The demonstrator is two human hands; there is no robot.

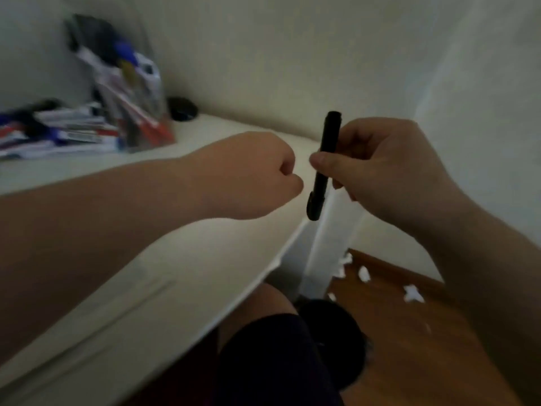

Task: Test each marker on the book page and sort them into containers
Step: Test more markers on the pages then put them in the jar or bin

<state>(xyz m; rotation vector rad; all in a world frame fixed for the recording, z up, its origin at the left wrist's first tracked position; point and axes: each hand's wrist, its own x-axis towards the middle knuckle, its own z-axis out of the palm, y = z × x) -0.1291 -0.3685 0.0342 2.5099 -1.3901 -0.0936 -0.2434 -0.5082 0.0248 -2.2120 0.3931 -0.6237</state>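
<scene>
Over the desk [181, 259] edge, black marker [328, 139] near-vertical, top tipped right, between right hand [389, 171] fingers; left hand [251, 174] curled, empty.

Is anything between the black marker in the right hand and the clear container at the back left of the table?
The left hand, a fist just left of the marker, lies roughly on that line. Beyond it, only a small dark object sits on the table beside the container.
</scene>
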